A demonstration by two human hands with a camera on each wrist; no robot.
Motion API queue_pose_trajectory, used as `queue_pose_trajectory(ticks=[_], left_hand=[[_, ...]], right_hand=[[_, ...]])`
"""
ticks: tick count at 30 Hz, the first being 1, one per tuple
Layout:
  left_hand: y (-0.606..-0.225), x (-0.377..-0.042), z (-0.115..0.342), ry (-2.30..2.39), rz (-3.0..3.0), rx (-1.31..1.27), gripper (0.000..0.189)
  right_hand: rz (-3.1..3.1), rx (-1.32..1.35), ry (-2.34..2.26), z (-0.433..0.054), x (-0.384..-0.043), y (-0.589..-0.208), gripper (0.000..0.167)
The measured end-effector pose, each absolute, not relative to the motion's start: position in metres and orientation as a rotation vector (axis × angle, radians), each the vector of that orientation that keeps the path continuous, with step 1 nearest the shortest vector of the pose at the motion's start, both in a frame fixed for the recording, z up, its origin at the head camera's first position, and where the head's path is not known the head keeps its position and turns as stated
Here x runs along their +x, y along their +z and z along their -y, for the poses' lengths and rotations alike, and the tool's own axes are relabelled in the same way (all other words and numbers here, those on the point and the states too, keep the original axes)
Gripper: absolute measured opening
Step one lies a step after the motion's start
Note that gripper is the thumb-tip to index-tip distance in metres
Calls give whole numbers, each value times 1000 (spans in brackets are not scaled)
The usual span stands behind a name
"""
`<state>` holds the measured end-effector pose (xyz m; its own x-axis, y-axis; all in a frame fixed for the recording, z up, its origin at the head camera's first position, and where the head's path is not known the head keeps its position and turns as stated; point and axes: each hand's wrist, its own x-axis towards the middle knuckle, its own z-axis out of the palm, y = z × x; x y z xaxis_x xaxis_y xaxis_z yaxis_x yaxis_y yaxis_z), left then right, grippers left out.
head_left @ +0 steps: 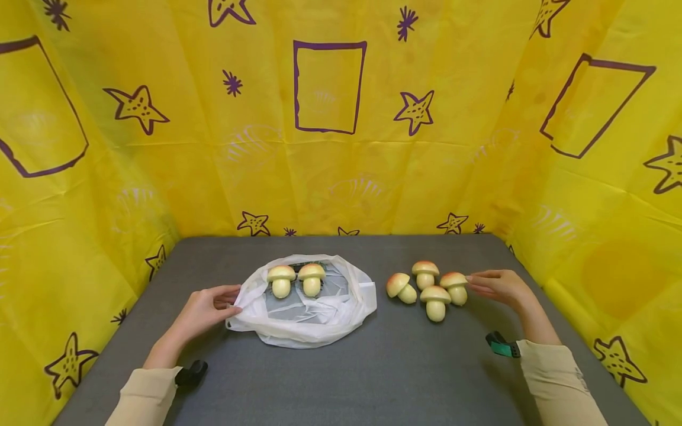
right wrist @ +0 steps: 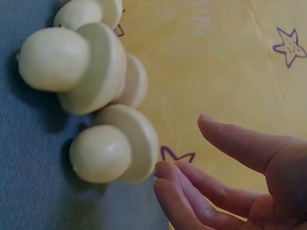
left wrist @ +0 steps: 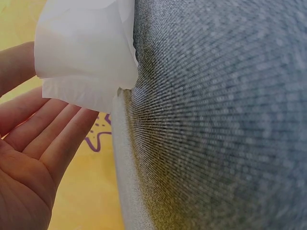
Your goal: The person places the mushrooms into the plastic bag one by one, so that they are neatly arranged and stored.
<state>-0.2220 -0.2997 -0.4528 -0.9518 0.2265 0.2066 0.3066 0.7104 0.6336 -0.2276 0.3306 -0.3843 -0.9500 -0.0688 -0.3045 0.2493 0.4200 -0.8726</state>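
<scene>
A white plastic bag lies with its mouth spread wide on the table. Two toy mushrooms, a left one and a right one, are inside it. My left hand holds the bag's left rim between thumb and fingers; in the left wrist view the white plastic hides its fingertips. Right of the bag, several more mushrooms with cream stems and reddish cap tops form a cluster. My right hand reaches the rightmost mushroom, fingertips right at its cap, thumb apart from the fingers.
The dark grey table has yellow cloth with purple starfish drawings hanging at its back and sides. Dark straps sit on both wrists. Something dark green shows behind the mushrooms in the bag.
</scene>
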Motion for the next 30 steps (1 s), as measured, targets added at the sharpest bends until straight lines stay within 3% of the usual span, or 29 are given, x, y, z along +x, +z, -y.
queue_pose_trajectory(ticks=[30], left_hand=[[-454,-221,300,-1056,2813,-427,50]], right_hand=[[-2257,284,-1589,-348,-241,-431,65]])
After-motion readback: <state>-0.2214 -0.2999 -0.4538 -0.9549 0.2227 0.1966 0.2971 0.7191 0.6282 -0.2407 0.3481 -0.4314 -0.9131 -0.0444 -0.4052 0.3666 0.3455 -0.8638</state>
